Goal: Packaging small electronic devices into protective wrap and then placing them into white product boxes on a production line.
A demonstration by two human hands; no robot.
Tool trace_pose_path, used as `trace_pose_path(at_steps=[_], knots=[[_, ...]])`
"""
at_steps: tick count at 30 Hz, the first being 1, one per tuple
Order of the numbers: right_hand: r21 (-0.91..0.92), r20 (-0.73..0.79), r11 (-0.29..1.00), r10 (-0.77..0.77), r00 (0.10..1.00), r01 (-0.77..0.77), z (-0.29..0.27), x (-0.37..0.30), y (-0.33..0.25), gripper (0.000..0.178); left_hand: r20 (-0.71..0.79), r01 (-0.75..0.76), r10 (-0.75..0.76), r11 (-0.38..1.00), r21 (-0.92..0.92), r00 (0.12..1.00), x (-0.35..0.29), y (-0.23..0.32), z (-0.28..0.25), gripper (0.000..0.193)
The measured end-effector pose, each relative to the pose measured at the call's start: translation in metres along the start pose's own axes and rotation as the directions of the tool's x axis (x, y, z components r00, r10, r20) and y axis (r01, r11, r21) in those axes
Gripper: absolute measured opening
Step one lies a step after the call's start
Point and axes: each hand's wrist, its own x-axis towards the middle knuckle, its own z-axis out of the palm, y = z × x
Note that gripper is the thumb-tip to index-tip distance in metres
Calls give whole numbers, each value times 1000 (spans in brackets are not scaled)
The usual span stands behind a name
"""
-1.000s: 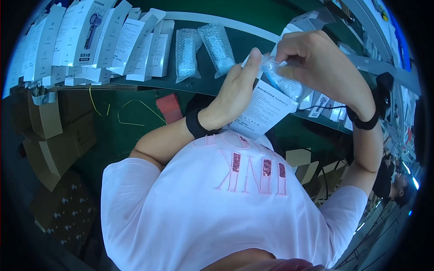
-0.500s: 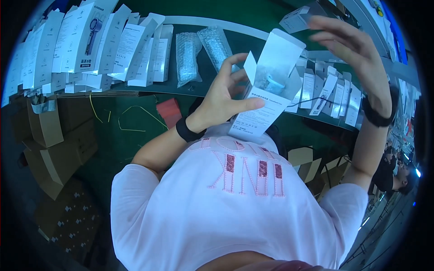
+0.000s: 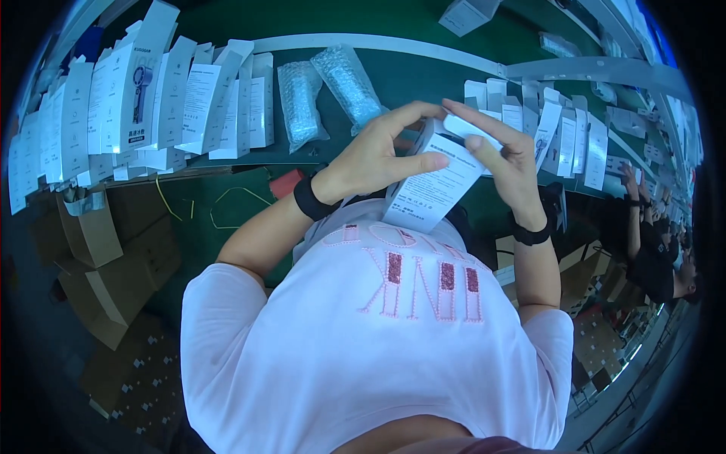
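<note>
A white cardboard box (image 3: pixel 432 189) with printed text is held tilted in front of my chest. My left hand (image 3: pixel 370 160) grips it, its thumb on the printed face and its fingers behind the far side. On the box's top, my right hand (image 3: pixel 505 155) holds the lid flap (image 3: pixel 470 130), fingers over the far edge and thumb at the near edge. The lid is folded most of the way down, with a dark gap along its near edge. The box's contents are hidden. Two bubble-wrapped packages (image 3: pixel 301 106) lie on the green table beyond my left hand.
White boxes (image 3: pixel 128 98) stand in a packed row on the table's left, with more upright boxes (image 3: pixel 567 144) at the right. A single box (image 3: pixel 467 15) lies far back. Brown cartons (image 3: pixel 91 234) sit below left. Another person (image 3: pixel 654 257) is at the far right.
My right hand has come down from the upper right onto the box. The raised lid is now folded over, covering the opening and the light-blue item inside. My left hand keeps its grip.
</note>
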Motion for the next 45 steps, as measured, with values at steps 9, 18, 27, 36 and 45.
trace_pose_path(at_steps=[9,18,27,36,45], knots=[[-325,121,935,-105,987,140,-1,-11,-10,46,40,86,-78,963,-256,996,14,0,0,71],[390,-247,900,305,920,-194,-28,-49,36,59,261,220,-166,956,-195,951,74,-34,25,96],[55,-998,954,45,39,294,-286,-192,64,42,-143,207,-175,944,256,974,304,-121,-115,120],[368,-888,866,435,-147,339,-554,-202,266,56,-315,184,-81,932,313,946,281,-102,-47,60],[681,-732,730,679,56,51,-645,-190,425,44,-342,774,-705,621,123,621,165,-143,66,56]])
